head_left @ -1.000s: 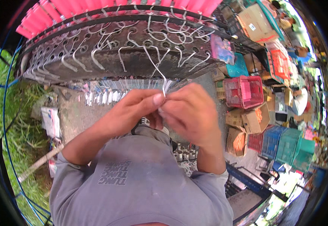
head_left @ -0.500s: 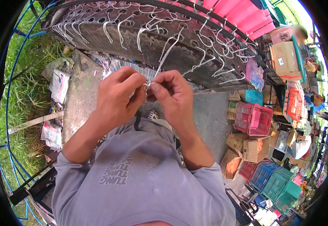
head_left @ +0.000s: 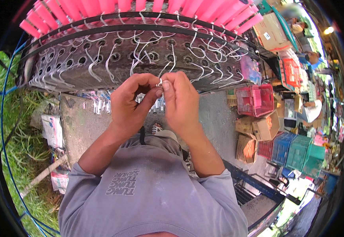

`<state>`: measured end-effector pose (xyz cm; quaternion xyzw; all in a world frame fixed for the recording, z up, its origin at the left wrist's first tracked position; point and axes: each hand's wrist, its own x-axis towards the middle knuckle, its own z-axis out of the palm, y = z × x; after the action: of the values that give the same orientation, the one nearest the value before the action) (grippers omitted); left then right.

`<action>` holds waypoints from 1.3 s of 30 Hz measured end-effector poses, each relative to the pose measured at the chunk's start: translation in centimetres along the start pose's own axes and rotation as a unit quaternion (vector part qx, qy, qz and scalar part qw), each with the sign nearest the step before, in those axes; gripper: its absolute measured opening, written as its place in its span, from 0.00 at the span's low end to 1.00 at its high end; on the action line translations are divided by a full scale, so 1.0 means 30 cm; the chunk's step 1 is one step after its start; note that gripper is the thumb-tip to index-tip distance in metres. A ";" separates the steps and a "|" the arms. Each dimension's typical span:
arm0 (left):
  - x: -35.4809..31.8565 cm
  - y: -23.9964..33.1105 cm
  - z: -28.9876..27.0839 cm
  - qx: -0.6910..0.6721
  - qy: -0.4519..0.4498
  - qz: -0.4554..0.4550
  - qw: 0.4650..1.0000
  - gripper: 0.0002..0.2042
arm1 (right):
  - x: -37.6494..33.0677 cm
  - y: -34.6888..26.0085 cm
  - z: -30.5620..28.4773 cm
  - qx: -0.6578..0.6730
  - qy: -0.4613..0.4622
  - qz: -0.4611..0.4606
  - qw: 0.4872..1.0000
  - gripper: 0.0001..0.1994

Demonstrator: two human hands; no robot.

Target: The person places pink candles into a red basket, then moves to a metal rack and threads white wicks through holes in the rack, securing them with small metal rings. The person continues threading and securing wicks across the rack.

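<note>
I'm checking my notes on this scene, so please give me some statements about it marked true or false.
1. The left hand and right hand meet at a white string. True.
2. Both hands wear gloves. False: both are bare.
3. The dark block in front of them has rows of holes. True.
4. The tubes along the picture's upper edge are blue. False: pink tubes line it.
5. Grass grows along the right edge. False: the grass is on the left.

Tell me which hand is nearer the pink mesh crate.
Right. The right hand is left of the pink mesh crate, apart from it; the left hand is farther left, beyond the right hand.
</note>
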<state>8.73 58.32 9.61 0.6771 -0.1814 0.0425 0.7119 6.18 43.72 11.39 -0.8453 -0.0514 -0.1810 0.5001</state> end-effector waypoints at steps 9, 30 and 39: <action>0.382 -0.001 -0.006 -0.202 -0.134 -0.079 0.967 0.05 | 0.214 0.061 -0.186 -0.007 0.025 0.000 1.000 0.05; 0.423 0.012 -0.107 0.602 -0.251 -0.152 0.743 0.12 | 0.427 0.261 -0.588 -0.170 -0.269 0.055 0.946 0.14; 0.313 0.087 -0.237 0.070 -0.189 -0.254 0.946 0.06 | 0.401 0.117 -0.247 -0.012 -0.297 -0.001 0.955 0.14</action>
<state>18.10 63.74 14.93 0.7442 -0.1314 -0.2561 0.6027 16.39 34.45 16.01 -0.8666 -0.1968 0.0771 0.4521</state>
